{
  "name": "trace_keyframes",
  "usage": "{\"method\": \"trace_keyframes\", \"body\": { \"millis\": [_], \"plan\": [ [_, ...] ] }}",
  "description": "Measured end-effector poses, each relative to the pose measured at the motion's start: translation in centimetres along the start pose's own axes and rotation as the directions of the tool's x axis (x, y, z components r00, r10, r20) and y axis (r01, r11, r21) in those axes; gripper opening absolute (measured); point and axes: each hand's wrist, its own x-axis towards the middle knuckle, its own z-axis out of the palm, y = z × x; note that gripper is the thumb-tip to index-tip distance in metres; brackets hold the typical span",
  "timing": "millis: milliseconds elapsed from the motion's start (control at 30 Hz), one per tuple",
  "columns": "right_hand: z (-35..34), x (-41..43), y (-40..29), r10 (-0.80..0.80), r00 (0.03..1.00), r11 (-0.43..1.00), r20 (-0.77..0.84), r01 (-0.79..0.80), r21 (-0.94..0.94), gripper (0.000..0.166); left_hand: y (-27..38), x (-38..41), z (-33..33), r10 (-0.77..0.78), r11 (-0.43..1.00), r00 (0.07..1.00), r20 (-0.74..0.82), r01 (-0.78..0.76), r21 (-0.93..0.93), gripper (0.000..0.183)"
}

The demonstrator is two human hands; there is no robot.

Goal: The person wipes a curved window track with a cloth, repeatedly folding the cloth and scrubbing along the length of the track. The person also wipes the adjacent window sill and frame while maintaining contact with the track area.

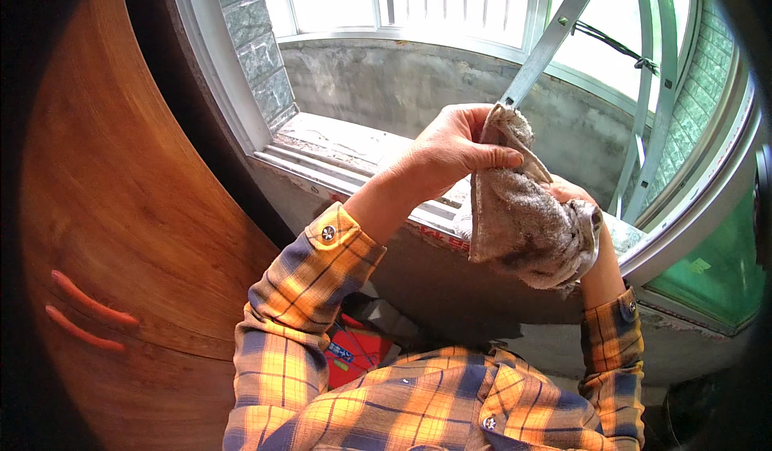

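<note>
A soiled grey-beige cloth hangs in folds between my two hands, in front of the window sill. My left hand pinches its upper corner between thumb and fingers. Behind the cloth, my right hand holds its right side; most of that palm and its fingers are hidden by the fabric. Dark stains mark the lower part of the cloth. Below it runs the white sliding-window track, partly covered by my left forearm.
An aluminium ladder stands beyond the sill at the right. A wooden cabinet with two orange-red handles is on my left. Low in front of me lies a red package. Green glass borders the right side.
</note>
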Motion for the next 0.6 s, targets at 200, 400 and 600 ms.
{"method": "trace_keyframes", "body": {
  "millis": [200, 400, 600],
  "plan": [
    [-0.2, 0.7, 0.8, 0.062, 0.983, 0.997, -0.17, -0.053, 0.056, 0.037, -1.7, 0.6, -0.4, 0.018, 0.999, 0.985, -0.172, -0.024, -0.032, 0.019],
    [-0.9, 1.5, 2.3, -0.027, 0.937, 0.998, -0.347, 0.004, -0.065, 0.033, -4.4, 2.9, -0.9, 0.187, 0.953, 0.915, -0.358, -0.081, 0.29, 0.011],
    [0.0, 1.3, 1.1, -0.082, 0.85, 0.991, -0.521, 0.016, -0.129, 0.034, -4.1, 1.7, -1.6, -0.017, 0.995, 0.952, -0.306, 0.045, 0.086, 0.03]
  ]
}}
